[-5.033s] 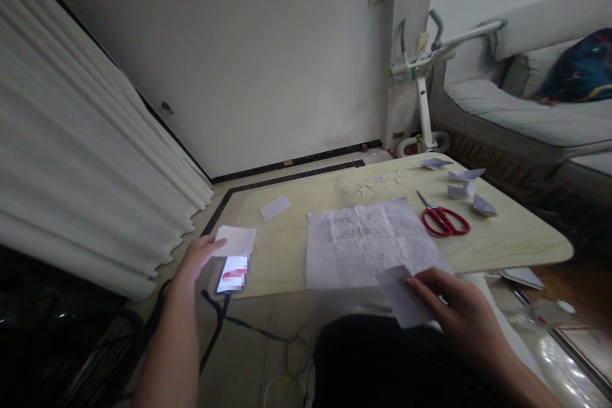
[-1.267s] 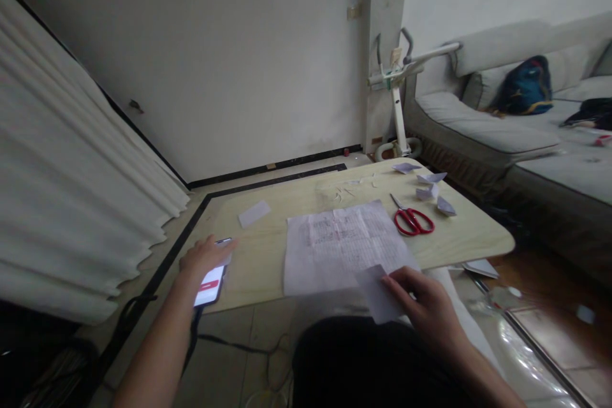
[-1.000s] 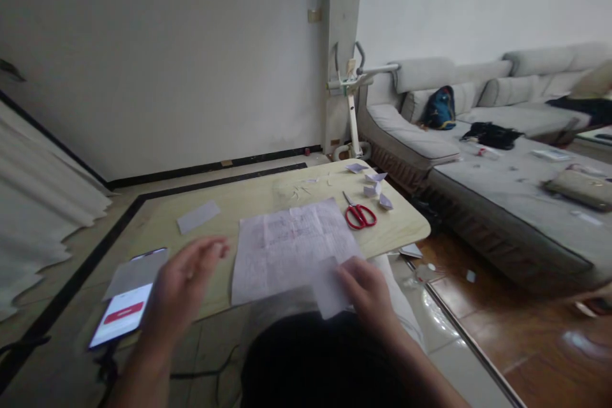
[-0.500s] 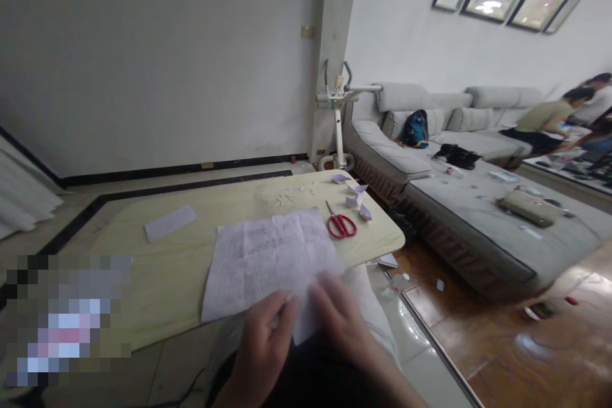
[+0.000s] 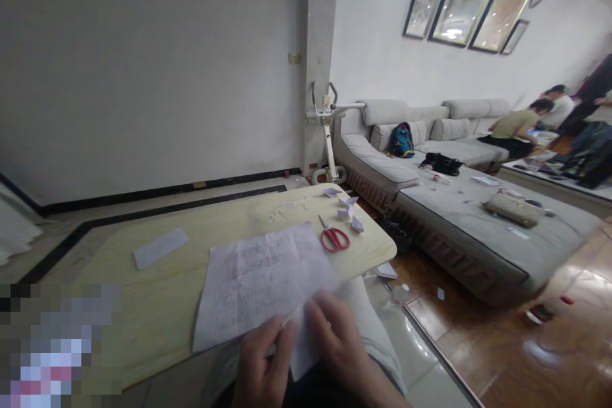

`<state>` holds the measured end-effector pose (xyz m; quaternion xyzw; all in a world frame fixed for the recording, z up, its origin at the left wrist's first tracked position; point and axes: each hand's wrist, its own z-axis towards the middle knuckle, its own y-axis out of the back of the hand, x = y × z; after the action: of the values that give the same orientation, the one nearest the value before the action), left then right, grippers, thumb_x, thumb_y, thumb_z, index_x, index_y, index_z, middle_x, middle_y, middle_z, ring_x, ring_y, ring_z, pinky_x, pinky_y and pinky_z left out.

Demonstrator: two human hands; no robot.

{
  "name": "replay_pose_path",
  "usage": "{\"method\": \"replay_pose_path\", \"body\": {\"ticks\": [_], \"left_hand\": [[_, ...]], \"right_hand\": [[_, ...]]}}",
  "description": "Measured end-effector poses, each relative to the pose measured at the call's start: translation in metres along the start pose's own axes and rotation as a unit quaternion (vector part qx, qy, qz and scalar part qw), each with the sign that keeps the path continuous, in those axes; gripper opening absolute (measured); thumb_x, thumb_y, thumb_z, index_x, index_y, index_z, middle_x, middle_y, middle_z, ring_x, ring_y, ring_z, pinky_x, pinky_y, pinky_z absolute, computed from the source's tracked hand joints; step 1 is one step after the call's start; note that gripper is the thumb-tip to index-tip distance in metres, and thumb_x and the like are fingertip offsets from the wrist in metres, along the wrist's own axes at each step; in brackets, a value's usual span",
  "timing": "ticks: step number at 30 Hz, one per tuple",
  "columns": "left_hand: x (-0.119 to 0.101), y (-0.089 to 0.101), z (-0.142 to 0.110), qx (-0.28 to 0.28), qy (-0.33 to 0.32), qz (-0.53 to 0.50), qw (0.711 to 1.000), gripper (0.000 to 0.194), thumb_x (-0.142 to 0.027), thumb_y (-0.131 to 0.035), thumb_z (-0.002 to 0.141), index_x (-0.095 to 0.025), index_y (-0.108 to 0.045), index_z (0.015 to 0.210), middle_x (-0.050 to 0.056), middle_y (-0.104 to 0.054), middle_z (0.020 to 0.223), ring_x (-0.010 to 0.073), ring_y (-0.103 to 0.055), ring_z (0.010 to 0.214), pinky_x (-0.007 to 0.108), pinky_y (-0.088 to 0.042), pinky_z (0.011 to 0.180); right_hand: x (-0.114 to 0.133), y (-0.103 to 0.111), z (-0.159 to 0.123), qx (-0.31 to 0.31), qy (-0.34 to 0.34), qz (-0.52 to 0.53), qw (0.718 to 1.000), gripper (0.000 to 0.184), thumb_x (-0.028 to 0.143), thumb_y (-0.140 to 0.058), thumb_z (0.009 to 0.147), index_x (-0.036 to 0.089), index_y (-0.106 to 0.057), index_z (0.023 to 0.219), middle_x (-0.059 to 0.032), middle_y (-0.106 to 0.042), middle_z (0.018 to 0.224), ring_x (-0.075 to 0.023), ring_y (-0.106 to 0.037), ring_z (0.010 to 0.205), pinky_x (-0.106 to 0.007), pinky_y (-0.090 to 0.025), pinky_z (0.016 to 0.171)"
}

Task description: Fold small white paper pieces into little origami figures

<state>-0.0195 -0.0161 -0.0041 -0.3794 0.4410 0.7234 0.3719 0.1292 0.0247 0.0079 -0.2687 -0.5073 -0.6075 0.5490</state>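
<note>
White paper slip (image 5: 302, 345) is pinched by the left hand (image 5: 266, 357) and right hand (image 5: 338, 339); red-handled scissors (image 5: 334, 239) lie toward one o'clock.

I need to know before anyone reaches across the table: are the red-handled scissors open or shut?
Shut: the scissors' blades lie together as one narrow point, beside the printed sheet.
</note>
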Motion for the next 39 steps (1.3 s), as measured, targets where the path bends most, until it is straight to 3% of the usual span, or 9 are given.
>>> {"method": "replay_pose_path", "body": {"ticks": [6, 9, 12, 20, 23, 26, 30, 34, 39], "left_hand": [[0.003, -0.004, -0.001, 0.016, -0.003, 0.015, 1.000, 0.027, -0.046, -0.057, 0.087, -0.028, -0.073, 0.073, 0.005, -0.075, 0.074, 0.0266, -0.072, 0.076, 0.034, -0.060, 0.071], [0.011, -0.005, -0.003, -0.011, 0.023, 0.002, 1.000, 0.024, -0.050, -0.064, 0.082, -0.028, -0.074, 0.086, 0.007, -0.077, 0.084, 0.0273, -0.073, 0.081, 0.035, -0.061, 0.074], [0.016, -0.006, -0.005, 0.011, 0.027, -0.009, 1.000, 0.023, -0.049, -0.061, 0.085, -0.029, -0.073, 0.087, 0.007, -0.077, 0.085, 0.0263, -0.073, 0.080, 0.034, -0.060, 0.074], [0.001, -0.001, 0.001, 0.021, 0.019, 0.005, 1.000, 0.033, -0.049, -0.056, 0.087, -0.027, -0.067, 0.066, 0.005, -0.069, 0.065, 0.0232, -0.066, 0.064, 0.031, -0.056, 0.060], [-0.004, -0.001, 0.005, 0.027, 0.014, -0.020, 0.999, 0.027, -0.047, -0.056, 0.088, -0.026, -0.068, 0.075, 0.004, -0.069, 0.066, 0.0221, -0.065, 0.063, 0.030, -0.056, 0.060], [-0.009, -0.005, 0.005, 0.024, 0.042, -0.055, 0.997, 0.025, -0.047, -0.055, 0.087, -0.025, -0.068, 0.087, 0.002, -0.069, 0.068, 0.0210, -0.065, 0.063, 0.027, -0.055, 0.057], [-0.014, -0.010, 0.001, -0.008, 0.079, -0.056, 0.995, 0.032, -0.050, -0.055, 0.086, -0.025, -0.059, 0.067, -0.001, -0.059, 0.058, 0.0181, -0.059, 0.055, 0.025, -0.052, 0.053], [-0.015, -0.008, 0.002, -0.013, 0.111, -0.074, 0.991, 0.037, -0.053, -0.057, 0.084, -0.025, -0.053, 0.062, -0.004, -0.047, 0.048, 0.0141, -0.049, 0.043, 0.023, -0.043, 0.042], [-0.014, -0.006, 0.010, 0.037, 0.183, -0.105, 0.977, 0.043, -0.065, -0.060, 0.077, -0.023, -0.056, 0.066, -0.008, -0.042, 0.036, 0.0118, -0.040, 0.030, 0.021, -0.034, 0.031]], "right_hand": [[-0.002, -0.003, 0.001, -0.005, 0.011, -0.021, 1.000, 0.034, 0.032, -0.039, 0.099, 0.019, -0.047, 0.068, 0.0023, -0.052, 0.060, -0.0120, -0.045, 0.056, -0.024, -0.033, 0.053], [-0.003, -0.003, 0.001, -0.012, 0.021, -0.025, 0.999, 0.033, 0.029, -0.040, 0.098, 0.020, -0.045, 0.066, 0.0031, -0.050, 0.059, -0.0116, -0.042, 0.054, -0.024, -0.032, 0.053], [-0.002, -0.002, 0.001, -0.009, 0.019, -0.009, 1.000, 0.034, 0.030, -0.040, 0.098, 0.021, -0.041, 0.065, 0.0040, -0.046, 0.058, -0.0114, -0.041, 0.054, -0.024, -0.031, 0.052], [0.004, -0.002, 0.002, -0.008, -0.012, 0.001, 1.000, 0.034, 0.032, -0.041, 0.096, 0.021, -0.040, 0.064, 0.0047, -0.042, 0.056, -0.0115, -0.041, 0.054, -0.024, -0.030, 0.052], [0.003, -0.002, 0.002, -0.028, -0.009, 0.003, 1.000, 0.035, 0.032, -0.043, 0.095, 0.021, -0.038, 0.062, 0.0054, -0.037, 0.054, -0.0111, -0.038, 0.051, -0.024, -0.029, 0.049], [0.001, -0.001, 0.003, -0.042, -0.005, 0.005, 0.999, 0.036, 0.032, -0.042, 0.095, 0.021, -0.042, 0.061, 0.0048, -0.039, 0.053, -0.0113, -0.038, 0.050, -0.024, -0.029, 0.048], [-0.003, -0.002, 0.005, -0.049, 0.003, -0.005, 0.999, 0.034, 0.033, -0.041, 0.097, 0.020, -0.047, 0.065, 0.0035, -0.046, 0.055, -0.0119, -0.042, 0.051, -0.023, -0.031, 0.048], [-0.010, -0.006, 0.006, -0.040, 0.003, -0.022, 0.999, 0.031, 0.032, -0.046, 0.095, 0.021, -0.045, 0.066, 0.0033, -0.049, 0.057, -0.0117, -0.043, 0.052, -0.023, -0.033, 0.049], [-0.013, -0.007, 0.004, -0.050, -0.001, -0.026, 0.998, 0.034, 0.032, -0.049, 0.094, 0.021, -0.044, 0.062, 0.0045, -0.044, 0.053, -0.0115, -0.040, 0.049, -0.023, -0.032, 0.047]]}}
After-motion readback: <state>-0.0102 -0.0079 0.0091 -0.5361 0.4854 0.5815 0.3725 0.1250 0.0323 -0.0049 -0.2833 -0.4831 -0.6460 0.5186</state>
